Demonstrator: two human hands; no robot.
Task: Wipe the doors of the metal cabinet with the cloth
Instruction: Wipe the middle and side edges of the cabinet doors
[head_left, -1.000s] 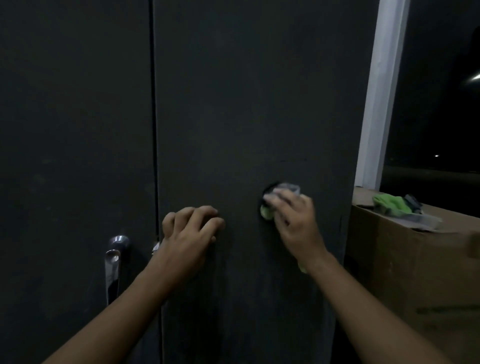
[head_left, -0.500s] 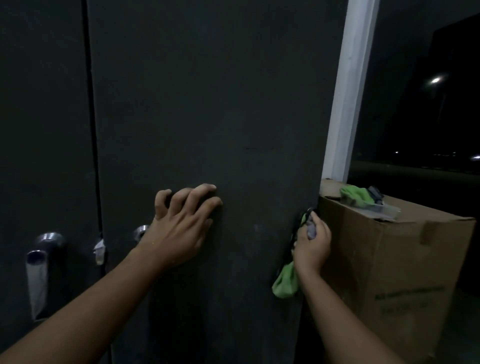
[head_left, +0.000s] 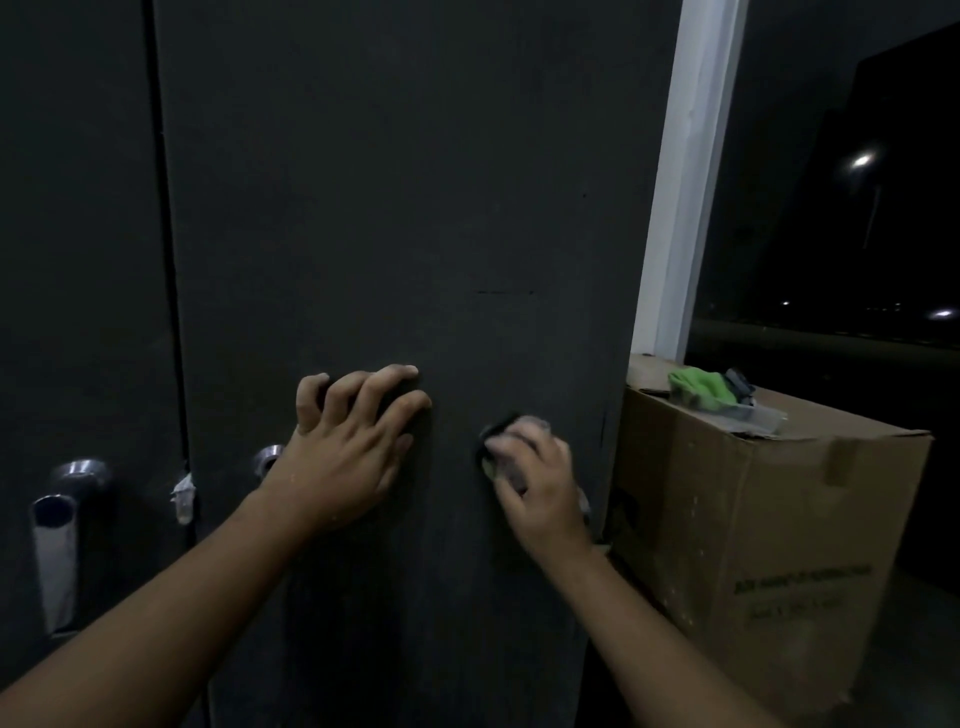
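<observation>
The dark metal cabinet fills the view, with its right door (head_left: 395, 208) in front of me and its left door (head_left: 78, 260) beside it. My left hand (head_left: 348, 447) rests on the right door with spread, bent fingers, holding nothing. My right hand (head_left: 535, 483) presses a bunched cloth (head_left: 493, 441) against the right door near its right edge; the hand is blurred and covers most of the cloth. A chrome handle (head_left: 57, 535) hangs on the left door. A second chrome handle (head_left: 267, 460) shows just behind my left wrist.
A cardboard box (head_left: 753, 545) stands close against the cabinet's right side. On its top lie a green cloth (head_left: 698, 387) and a clear packet (head_left: 753, 410). A white post (head_left: 685, 182) rises behind the box. A bit of tape (head_left: 183, 493) sticks at the door gap.
My right hand, with the cloth, has moved from the door's right edge back left and up onto the door face. The left hand has stayed pressed on the door.
</observation>
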